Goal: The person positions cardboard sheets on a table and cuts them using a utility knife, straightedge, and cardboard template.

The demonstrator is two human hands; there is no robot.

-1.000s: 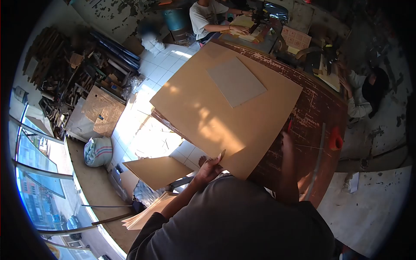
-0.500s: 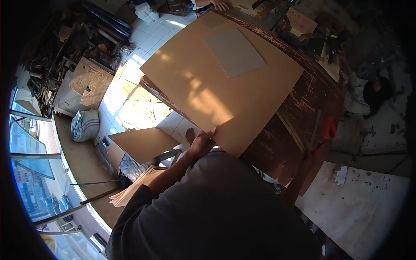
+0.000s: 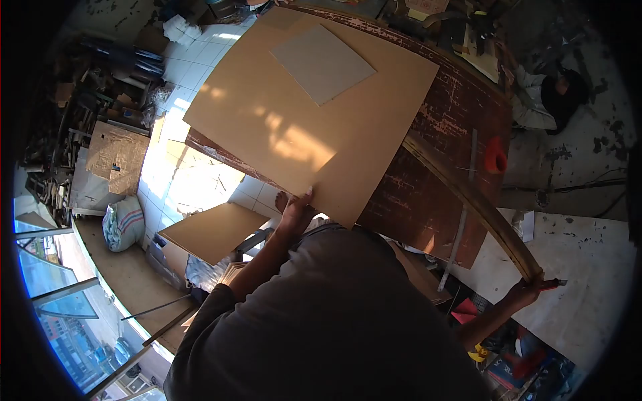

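Note:
A large brown board (image 3: 234, 144) lies over the worn dark-red table (image 3: 441, 120). My left hand (image 3: 297, 210) pinches its near edge, thumb on top and fingers below. On the board rests a smaller grey rectangular sheet (image 3: 324, 65). Out to the right, my right hand (image 3: 528, 294) is closed round the near end of a long wooden strip (image 3: 468, 194). The strip's far end is at the board's right edge. A small red tool with a pale tip (image 3: 554, 284) sticks out of the same hand; its kind is hard to make out.
A long metal ruler (image 3: 461, 224) and a red round object (image 3: 495, 156) lie on the table's right part. A whitish worktop (image 3: 575, 267) stands right. Brown panels (image 3: 217, 230) and a stuffed sack (image 3: 124, 224) are at left. Another person (image 3: 558, 93) is at upper right.
My right hand has moved out to the right and swung the wooden strip's near end away from the table. My left hand stays on the board's edge. The view has shifted.

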